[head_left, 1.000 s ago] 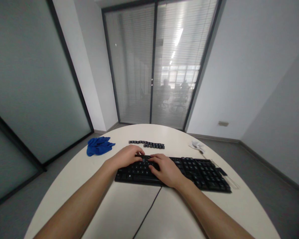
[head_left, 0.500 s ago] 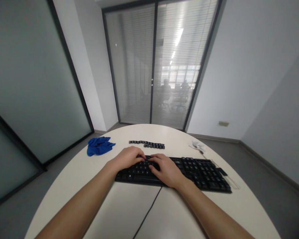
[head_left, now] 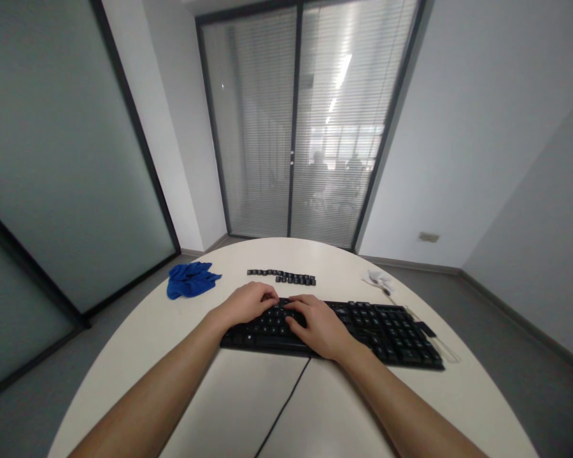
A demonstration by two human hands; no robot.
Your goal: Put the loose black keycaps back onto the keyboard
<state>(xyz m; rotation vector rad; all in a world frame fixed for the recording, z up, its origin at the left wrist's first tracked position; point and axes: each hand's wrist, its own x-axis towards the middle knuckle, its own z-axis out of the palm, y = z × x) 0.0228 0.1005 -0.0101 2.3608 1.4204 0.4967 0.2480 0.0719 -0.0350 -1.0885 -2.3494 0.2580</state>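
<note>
A black keyboard (head_left: 386, 327) lies across the white round table (head_left: 138, 343). My left hand (head_left: 246, 304) hovers over the keyboard's upper left keys, its fingers curled down and pressed together at the top rows; what they pinch is hidden. My right hand (head_left: 318, 324) lies on the middle keys, fingers loosely spread and pointing left toward the other hand. Behind the keyboard, a row of loose black keycaps (head_left: 281, 276) sits on the table.
A crumpled blue cloth (head_left: 191, 280) lies at the table's back left. A small white object (head_left: 377, 278) with a thin tool sits at the back right. A seam (head_left: 281, 407) runs down the tabletop. Glass doors with blinds (head_left: 296, 127) stand behind.
My left hand's fingers have curled in more tightly over the top rows of keys. The right hand and the keyboard have barely moved.
</note>
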